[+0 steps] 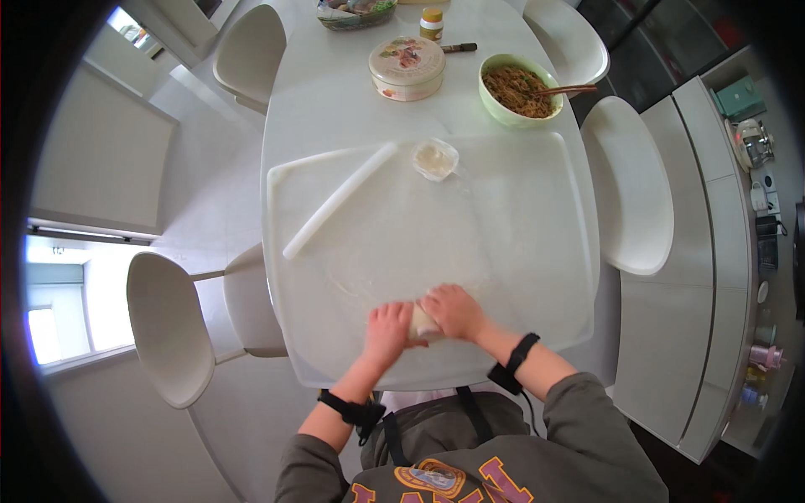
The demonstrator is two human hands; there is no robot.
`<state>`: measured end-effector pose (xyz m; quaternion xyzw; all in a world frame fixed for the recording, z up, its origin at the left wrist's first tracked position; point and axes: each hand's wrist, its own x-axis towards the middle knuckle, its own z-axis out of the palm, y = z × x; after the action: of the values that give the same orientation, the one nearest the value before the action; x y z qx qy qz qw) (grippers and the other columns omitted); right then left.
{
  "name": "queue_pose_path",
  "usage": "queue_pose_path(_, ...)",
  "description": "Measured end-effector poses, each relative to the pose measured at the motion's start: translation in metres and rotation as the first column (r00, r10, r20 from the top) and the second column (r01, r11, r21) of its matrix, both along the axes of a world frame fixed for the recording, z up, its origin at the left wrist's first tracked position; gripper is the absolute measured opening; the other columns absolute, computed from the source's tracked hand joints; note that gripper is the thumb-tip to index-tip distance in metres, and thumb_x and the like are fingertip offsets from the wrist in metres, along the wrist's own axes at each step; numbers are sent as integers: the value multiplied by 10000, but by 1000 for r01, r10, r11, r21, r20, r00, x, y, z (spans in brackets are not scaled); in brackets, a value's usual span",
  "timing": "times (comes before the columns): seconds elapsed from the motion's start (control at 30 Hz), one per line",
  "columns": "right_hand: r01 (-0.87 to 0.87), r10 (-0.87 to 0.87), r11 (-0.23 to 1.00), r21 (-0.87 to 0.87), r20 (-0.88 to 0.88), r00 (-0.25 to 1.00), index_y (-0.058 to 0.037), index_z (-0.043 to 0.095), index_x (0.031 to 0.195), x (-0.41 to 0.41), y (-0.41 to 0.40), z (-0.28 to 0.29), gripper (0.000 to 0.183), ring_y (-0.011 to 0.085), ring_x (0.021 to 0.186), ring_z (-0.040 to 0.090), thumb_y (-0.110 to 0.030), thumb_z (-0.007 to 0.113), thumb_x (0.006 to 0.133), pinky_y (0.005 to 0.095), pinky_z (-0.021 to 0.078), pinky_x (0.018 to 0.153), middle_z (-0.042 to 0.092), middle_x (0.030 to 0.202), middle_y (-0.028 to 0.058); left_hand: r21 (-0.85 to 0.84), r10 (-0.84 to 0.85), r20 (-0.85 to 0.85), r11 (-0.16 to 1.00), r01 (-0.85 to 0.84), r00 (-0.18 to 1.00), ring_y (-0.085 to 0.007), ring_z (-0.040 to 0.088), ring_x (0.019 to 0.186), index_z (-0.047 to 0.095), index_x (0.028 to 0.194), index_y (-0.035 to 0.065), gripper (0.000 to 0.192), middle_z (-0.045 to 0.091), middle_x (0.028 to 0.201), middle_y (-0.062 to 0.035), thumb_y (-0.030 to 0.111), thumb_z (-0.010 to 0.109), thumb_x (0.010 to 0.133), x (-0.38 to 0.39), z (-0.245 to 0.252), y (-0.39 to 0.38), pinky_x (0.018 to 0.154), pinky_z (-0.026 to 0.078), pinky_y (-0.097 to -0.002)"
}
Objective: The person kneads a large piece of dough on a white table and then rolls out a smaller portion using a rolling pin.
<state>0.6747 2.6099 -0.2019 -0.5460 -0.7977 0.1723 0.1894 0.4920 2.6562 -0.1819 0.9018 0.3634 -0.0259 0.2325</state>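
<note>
A lump of pale dough [422,322] lies near the front of a translucent white mat [528,251]. My left hand [390,327] grips its left side, fingers curled over the top and thumb low at the front. From the right, my right hand [454,312] clasps the same lump, and both hands hide much of it. Beyond them a white rolling pin [339,201] rests slantwise on the mat's left half. A small clear container of whitish flour-like powder [435,160] stands at the mat's far edge.
Behind the mat are a round decorated tin [407,69], a dark marker-like pen [460,48], a yellow-capped bottle [431,25] and a basket [356,15]. A green bowl of noodles [519,91] with chopsticks [569,90] stands far right. White chairs [629,188] flank the table.
</note>
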Motion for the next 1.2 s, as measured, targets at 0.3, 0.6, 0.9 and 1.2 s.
queue_pose_path(0.3,-195,197,980,-36,48,979,-23,374,1252,-2,-42,33,764,273,1120,450,-483,619,694,466,340,942,471,1197,144,111,-265,93,961,254,960,-280,460,1075,374,1241,-23,902,504,1109,-120,430,753,560,-30,17,-32,947,326,-459)
queue_pose_path(0.6,-143,122,905,-400,-78,989,-66,425,1187,19,-44,21,672,265,1130,447,-198,736,606,414,357,955,475,1183,111,-5,-92,69,996,93,993,-305,483,1021,378,1209,18,762,504,1087,-132,319,740,610,-4,25,-32,907,354,-438)
queue_pose_path(0.9,-17,-97,929,370,286,953,-107,396,1259,78,33,43,591,234,1206,392,-259,602,727,384,324,1007,410,1290,85,649,-261,-62,723,238,963,-248,441,1125,440,1190,46,603,468,1210,-117,362,618,708,45,46,62,960,313,-478)
queue_pose_path(1.2,258,-314,940,-225,-262,913,-67,367,1277,78,49,35,597,285,1169,424,-347,572,791,451,305,986,410,1297,165,275,8,260,958,-82,965,-315,408,1156,417,1226,13,766,455,1217,-145,514,626,686,68,55,67,1007,264,-493)
